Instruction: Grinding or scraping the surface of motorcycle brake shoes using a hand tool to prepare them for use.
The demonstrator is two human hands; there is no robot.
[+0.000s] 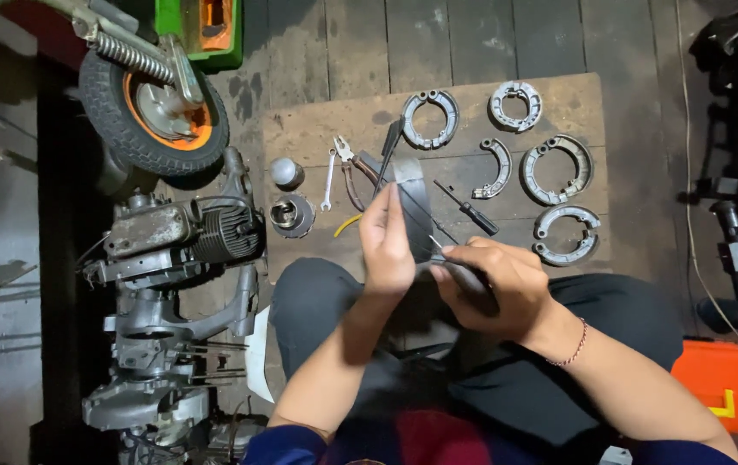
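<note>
Five curved grey metal brake shoes (pixel 556 169) lie on a worn wooden board (pixel 317 129), near a black-handled screwdriver (pixel 469 208), pliers (pixel 349 164) and a small spanner (pixel 327 181). A dismantled grey engine block (pixel 175 237) sits left of the board, below a black-tyred wheel with an orange rim (pixel 152 114).

Both bare forearms reached forward from the bottom of the view and met over the lap. The left hand (pixel 386 245) stood edge-up with fingers straight and pressed together, thumb side toward the body. The right hand (pixel 496 288), a thin red thread bracelet (pixel 577 344) on its wrist, was curled into a loose fist, knuckles up.
</note>
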